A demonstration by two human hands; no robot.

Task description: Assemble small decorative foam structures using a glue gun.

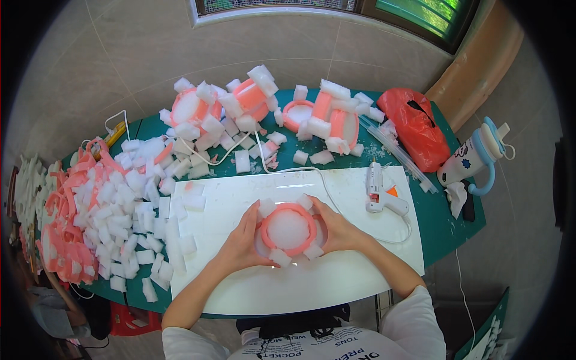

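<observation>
Between my two hands is a round foam piece (289, 231) with a pink ring rim and a white middle. Several small white foam blocks stick out around its edge, two on the far side and two on the near side. My left hand (245, 239) curves around its left side, while my right hand (333, 228) grips the right side. Beneath them lies a white board (234, 294). To the right on the board rests a white glue gun (380, 192), its cord looping around it.
Loose white foam blocks (120, 210) and pink foam strips (66, 228) are heaped on the left. Similar round foam pieces (345, 123) stand along the back. At the right are clear glue sticks (408, 162), a red plastic bag (414, 129) and a tumbler (471, 157).
</observation>
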